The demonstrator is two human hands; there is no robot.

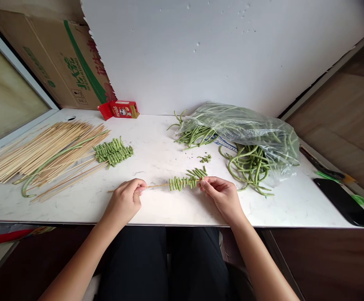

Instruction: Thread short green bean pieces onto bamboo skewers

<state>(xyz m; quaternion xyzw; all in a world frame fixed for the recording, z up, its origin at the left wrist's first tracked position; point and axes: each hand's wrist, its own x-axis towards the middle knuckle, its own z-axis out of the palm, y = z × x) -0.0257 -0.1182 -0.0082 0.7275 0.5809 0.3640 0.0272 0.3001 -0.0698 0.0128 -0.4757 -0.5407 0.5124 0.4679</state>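
A thin wooden skewer [157,185] runs level between my two hands above the table. My left hand [126,196] is closed around its bare left part, and the tail end sticks out past the fingers. Short cut pieces of green bean [182,183] are threaded crosswise along the skewer's right part. My right hand [222,193] pinches at that right end, thumb and fingertips against the last pieces; the skewer's tip is hidden there. Just behind lies a short row of cut bean pieces [197,171], and farther back a small heap of loose pieces [205,159].
On the left are a big pile of bare skewers [53,146], a long bean [59,154] across them, and filled bean skewers [113,151]. A red box [124,109] stands behind. Long beans [252,165] spill from a plastic bag [247,121]. A black phone [345,202] lies far right.
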